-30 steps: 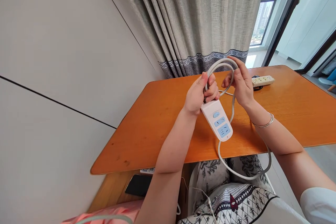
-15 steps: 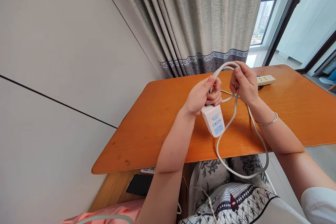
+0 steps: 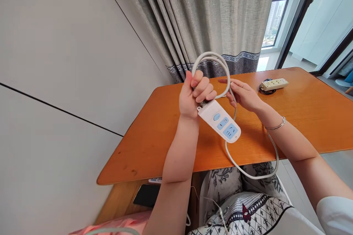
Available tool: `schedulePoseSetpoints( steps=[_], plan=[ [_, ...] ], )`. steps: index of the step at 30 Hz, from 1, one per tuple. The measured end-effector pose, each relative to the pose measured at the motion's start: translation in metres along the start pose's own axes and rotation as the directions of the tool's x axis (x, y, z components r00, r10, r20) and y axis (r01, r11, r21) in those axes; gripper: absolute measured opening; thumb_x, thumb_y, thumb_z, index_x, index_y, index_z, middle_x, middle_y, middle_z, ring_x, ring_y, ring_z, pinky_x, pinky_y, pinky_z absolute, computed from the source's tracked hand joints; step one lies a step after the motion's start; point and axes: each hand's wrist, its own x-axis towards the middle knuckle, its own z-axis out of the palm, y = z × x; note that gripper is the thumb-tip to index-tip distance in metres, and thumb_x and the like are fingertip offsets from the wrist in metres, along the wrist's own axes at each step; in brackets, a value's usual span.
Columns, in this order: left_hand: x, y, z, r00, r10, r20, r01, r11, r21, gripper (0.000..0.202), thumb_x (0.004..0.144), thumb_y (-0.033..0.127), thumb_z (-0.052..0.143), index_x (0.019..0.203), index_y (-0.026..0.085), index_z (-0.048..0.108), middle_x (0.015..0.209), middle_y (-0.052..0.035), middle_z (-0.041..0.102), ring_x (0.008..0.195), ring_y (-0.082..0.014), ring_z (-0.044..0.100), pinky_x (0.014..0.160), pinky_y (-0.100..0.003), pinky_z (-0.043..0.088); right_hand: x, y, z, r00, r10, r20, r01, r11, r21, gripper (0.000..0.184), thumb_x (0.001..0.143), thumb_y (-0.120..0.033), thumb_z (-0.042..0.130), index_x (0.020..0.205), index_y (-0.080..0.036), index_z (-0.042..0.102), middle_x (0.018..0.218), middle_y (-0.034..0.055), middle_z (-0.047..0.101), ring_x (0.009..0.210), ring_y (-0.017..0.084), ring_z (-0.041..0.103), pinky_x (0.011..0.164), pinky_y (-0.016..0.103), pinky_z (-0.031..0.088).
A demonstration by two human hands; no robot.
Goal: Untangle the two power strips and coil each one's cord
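My left hand grips one end of a white power strip with blue sockets, together with loops of its grey cord that arch above the fist. The strip slants down to the right over the orange table. My right hand lies just right of the loops, fingers stretched out and lightly pinching the cord where it passes under the palm. From there the cord hangs in a long loop below the table's front edge, over my lap.
A second, beige power strip lies at the table's far right with a dark cord beside it. A grey curtain hangs behind the table, a wall on the left. A black phone rests on a low ledge under the table's edge.
My left hand has moved left and up, tilting the strip flatter. The cord loops now stand above the left fist. My right hand has loosened from a fist to outstretched fingers.
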Motion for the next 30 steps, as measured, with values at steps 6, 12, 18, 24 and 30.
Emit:
schedulePoseSetpoints(
  steps=[6, 12, 18, 24, 30],
  plan=[
    [0.005, -0.003, 0.005, 0.969, 0.245, 0.036, -0.246, 0.929, 0.276, 0.048, 0.104, 0.051, 0.028, 0.069, 0.021, 0.041, 0.118, -0.0052, 0.067, 0.124, -0.0226, 0.062, 0.076, -0.033, 0.064, -0.005, 0.003, 0.008, 0.992, 0.071, 0.101, -0.034, 0.944, -0.328, 0.044, 0.102, -0.033, 0.043, 0.144, -0.019, 0.042, 0.068, -0.006, 0.049, 0.055, 0.011, 0.049, 0.054, 0.024, 0.047],
    [0.009, -0.003, 0.003, 0.905, 0.422, 0.059, -0.406, 0.812, 0.419, 0.05, 0.098, 0.067, 0.037, 0.077, 0.024, 0.054, 0.147, -0.0007, 0.054, 0.146, -0.0269, 0.041, 0.093, -0.041, 0.06, -0.008, 0.0, 0.01, 0.98, 0.096, 0.174, 0.04, 0.763, -0.645, 0.051, 0.095, -0.02, 0.046, 0.146, -0.018, 0.036, 0.079, -0.0013, 0.064, 0.067, 0.015, 0.058, 0.065, 0.027, 0.048],
    [0.011, 0.004, -0.006, 0.857, 0.514, 0.038, -0.493, 0.796, 0.351, 0.045, 0.092, 0.069, 0.05, 0.077, 0.027, 0.058, 0.145, 0.0043, 0.057, 0.148, -0.0233, 0.038, 0.096, -0.035, 0.059, -0.006, 0.001, 0.004, 0.976, 0.129, 0.176, 0.041, 0.682, -0.73, 0.039, 0.094, -0.019, 0.047, 0.133, -0.016, 0.05, 0.082, 0.0021, 0.067, 0.07, 0.016, 0.058, 0.068, 0.029, 0.048],
    [0.016, -0.001, -0.016, 0.949, 0.314, -0.035, -0.283, 0.894, 0.348, 0.054, 0.09, 0.077, 0.04, 0.08, 0.027, 0.058, 0.129, -0.0037, 0.067, 0.136, -0.0234, 0.053, 0.085, -0.033, 0.059, -0.012, -0.011, 0.009, 0.996, 0.084, 0.025, -0.033, 0.624, -0.78, 0.054, 0.097, -0.019, 0.037, 0.151, -0.012, 0.039, 0.091, 0.0086, 0.072, 0.073, 0.019, 0.064, 0.073, 0.032, 0.05],
    [0.012, -0.018, -0.015, 0.896, 0.444, -0.016, -0.382, 0.788, 0.484, 0.047, 0.088, 0.072, 0.052, 0.083, 0.026, 0.059, 0.139, -0.0051, 0.061, 0.137, -0.0254, 0.053, 0.083, -0.03, 0.059, -0.019, -0.022, 0.026, 0.999, 0.053, 0.012, -0.017, 0.51, -0.86, 0.043, 0.097, -0.017, 0.042, 0.139, -0.015, 0.054, 0.101, 0.013, 0.073, 0.086, 0.024, 0.067, 0.075, 0.032, 0.046]
  ],
)
